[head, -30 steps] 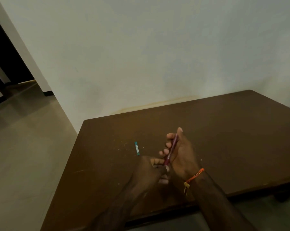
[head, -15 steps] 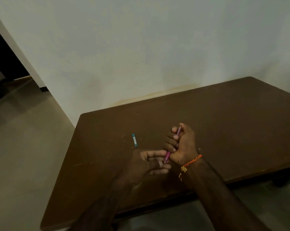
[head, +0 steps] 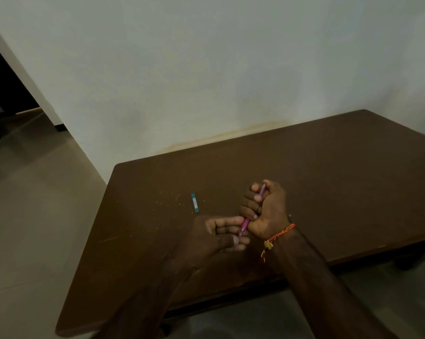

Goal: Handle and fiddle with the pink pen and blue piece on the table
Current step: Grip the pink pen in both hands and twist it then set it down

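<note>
My right hand (head: 267, 209) is fisted around the pink pen (head: 245, 222), which runs from near its thumb at the top down to its lower end by my left fingers. My left hand (head: 213, 237) pinches that lower tip between thumb and fingers. Most of the pen's barrel is hidden inside the right fist. A small blue piece (head: 194, 202) lies flat on the brown table (head: 341, 182), a short way left of and beyond both hands, touched by neither.
An orange thread bracelet (head: 278, 234) circles my right wrist. Small crumbs (head: 168, 200) dot the table left of the blue piece. A pale wall (head: 206, 69) stands behind the table, tiled floor (head: 35, 204) and a dark doorway (head: 1, 77) lie to the left.
My right hand has curled from loosely spread fingers into a tight fist on the pen. The left hand has stayed at the pen's lower tip. The blue piece has not moved.
</note>
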